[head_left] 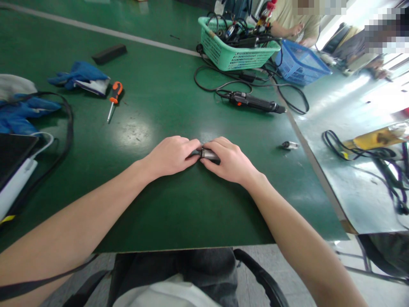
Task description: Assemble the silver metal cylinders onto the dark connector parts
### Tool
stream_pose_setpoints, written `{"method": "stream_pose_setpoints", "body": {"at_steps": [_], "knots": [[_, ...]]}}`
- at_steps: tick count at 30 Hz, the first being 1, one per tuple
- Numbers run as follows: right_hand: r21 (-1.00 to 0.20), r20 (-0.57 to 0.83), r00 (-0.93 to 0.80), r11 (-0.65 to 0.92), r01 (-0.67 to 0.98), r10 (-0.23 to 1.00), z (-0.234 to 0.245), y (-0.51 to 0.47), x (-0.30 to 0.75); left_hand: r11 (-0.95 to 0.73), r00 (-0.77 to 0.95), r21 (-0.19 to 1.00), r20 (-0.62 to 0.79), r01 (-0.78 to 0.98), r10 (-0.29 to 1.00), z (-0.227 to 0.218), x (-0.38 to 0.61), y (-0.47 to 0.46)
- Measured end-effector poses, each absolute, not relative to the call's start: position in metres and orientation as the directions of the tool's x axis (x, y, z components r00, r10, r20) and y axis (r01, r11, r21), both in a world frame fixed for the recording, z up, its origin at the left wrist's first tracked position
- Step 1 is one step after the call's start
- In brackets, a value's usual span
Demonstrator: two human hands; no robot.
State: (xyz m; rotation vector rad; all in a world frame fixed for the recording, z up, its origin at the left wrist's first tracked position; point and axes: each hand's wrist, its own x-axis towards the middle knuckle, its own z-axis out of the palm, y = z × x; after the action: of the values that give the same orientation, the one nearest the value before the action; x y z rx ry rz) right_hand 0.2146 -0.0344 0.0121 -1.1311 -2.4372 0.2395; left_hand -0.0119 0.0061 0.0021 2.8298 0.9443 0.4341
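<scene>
Silver metal cylinder [211, 154] at ctr of frame, in my R hand [227, 158], thumb + fingers closed on it. My L hand [175, 155] at its dark left end; can't tell if gripping. Small metal part [290, 145] mid-right on green table [179, 209], orange-handled screwdriver [116, 90] upper left, black power tool [255, 102] upper right.

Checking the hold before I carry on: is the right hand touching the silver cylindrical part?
Touching: the head view shows the right hand holding the silver cylindrical part between thumb and fingers.
</scene>
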Motion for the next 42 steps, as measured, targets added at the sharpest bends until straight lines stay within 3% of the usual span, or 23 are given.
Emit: {"method": "stream_pose_setpoints", "body": {"at_steps": [42], "knots": [[-0.327, 0.306, -0.545, 0.624, 0.710, 0.780, 0.0125, -0.0358, 0.2120, -0.780, 0.744, 0.201, 0.233, 0.593, 0.626, 0.0069, -0.0093, 0.0030]]}}
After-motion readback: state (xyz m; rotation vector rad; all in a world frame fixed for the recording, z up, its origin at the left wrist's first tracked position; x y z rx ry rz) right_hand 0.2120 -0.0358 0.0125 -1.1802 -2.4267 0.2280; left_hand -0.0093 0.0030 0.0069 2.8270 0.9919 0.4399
